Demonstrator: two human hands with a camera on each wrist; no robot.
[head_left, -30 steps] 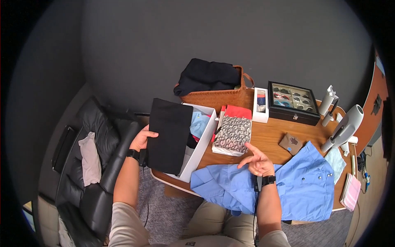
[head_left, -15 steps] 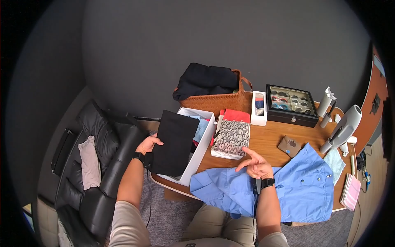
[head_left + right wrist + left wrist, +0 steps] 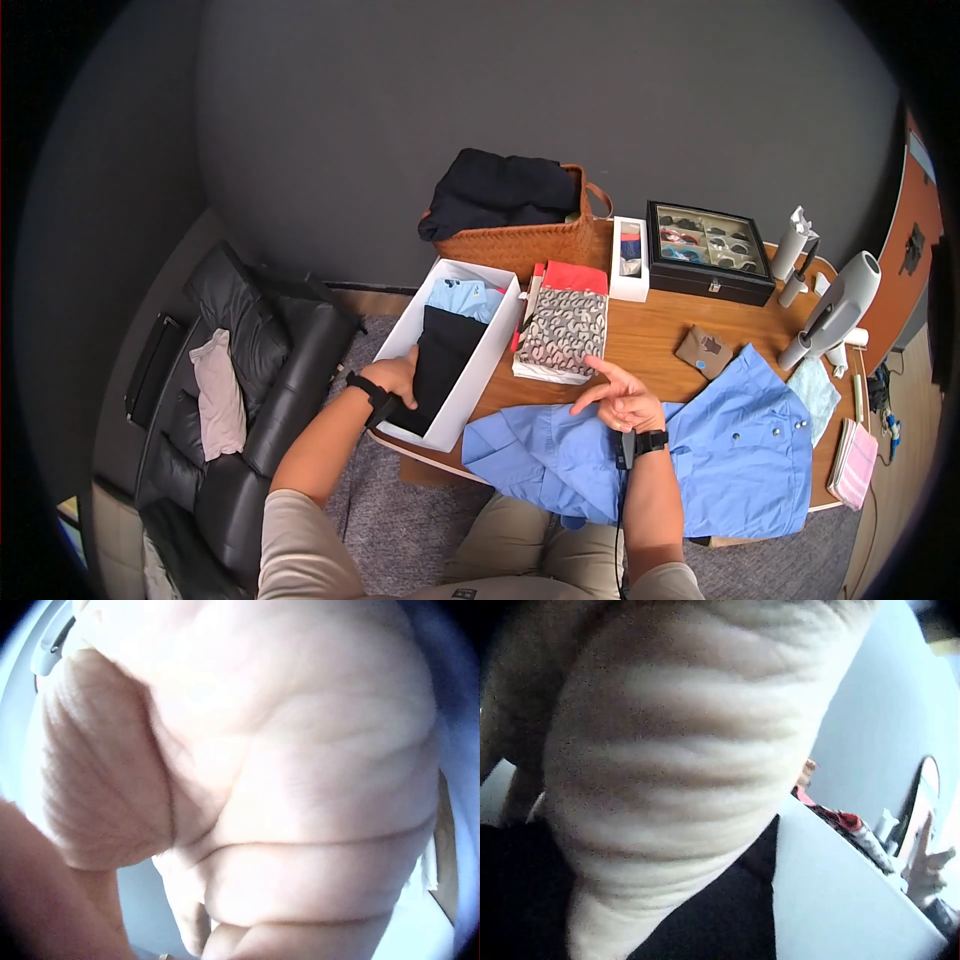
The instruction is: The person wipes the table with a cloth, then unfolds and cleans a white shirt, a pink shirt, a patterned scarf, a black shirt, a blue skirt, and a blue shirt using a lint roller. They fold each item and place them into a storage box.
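A folded black garment lies in the long white box, beside a light blue garment at the box's far end. My left hand grips the black garment at its left edge, inside the box; its fingers are partly hidden there. In the left wrist view the thumb side of the hand rests over the black cloth. My right hand hovers over the blue shirt, index finger extended and the others loosely curled, holding nothing.
Right of the box stands a leopard-print stack. Behind are a woven basket with dark cloth, a narrow white box and a glasses case. A brown packet and grey steamer are further right.
My left hand has lowered the black garment from above the white box down into it, uncovering the light blue garment at the far end. The right hand has hardly moved.
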